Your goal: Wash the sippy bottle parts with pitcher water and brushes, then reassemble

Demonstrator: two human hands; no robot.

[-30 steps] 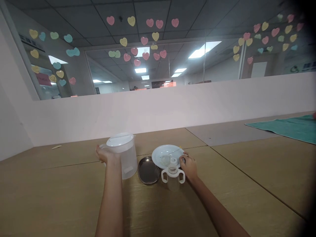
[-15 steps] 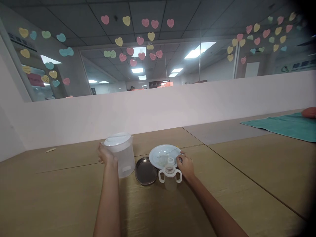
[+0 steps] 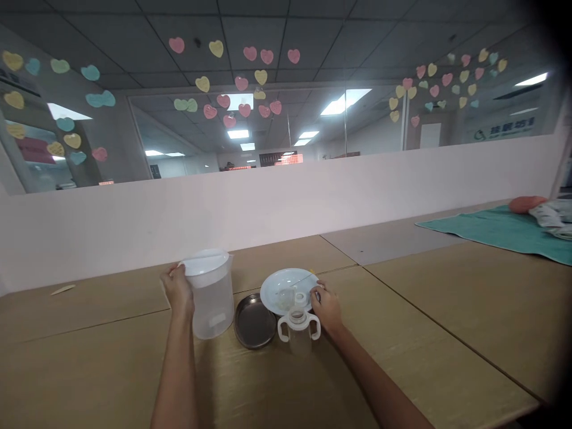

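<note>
My left hand (image 3: 177, 291) is closed at the left side of a translucent plastic pitcher (image 3: 213, 307), its fingertips up by the rim; the handle there is mostly hidden. A white lid (image 3: 205, 263) covers the pitcher's top. With fingers curled on its right rim, my right hand (image 3: 327, 304) grips a pale blue-white plate (image 3: 288, 276). Small clear and white bottle parts (image 3: 300, 298) and a thin straw-like piece lie on the plate. In front stands a clear two-handled baby bottle (image 3: 299, 336), its top uncovered. Between pitcher and plate lies a round dark metal tray (image 3: 254, 325).
A green cloth (image 3: 496, 229) lies at the far right, bearing a reddish object (image 3: 527, 204) and a patterned cloth (image 3: 554, 215). Behind the tables runs a low white wall (image 3: 277, 208) beneath glass with heart-shaped notes. A thin pale scrap (image 3: 63, 289) lies at left.
The view has swung slightly right, so everything sits further left in it. My left hand has shifted up a little toward the pitcher's rim. My right hand stays at the plate.
</note>
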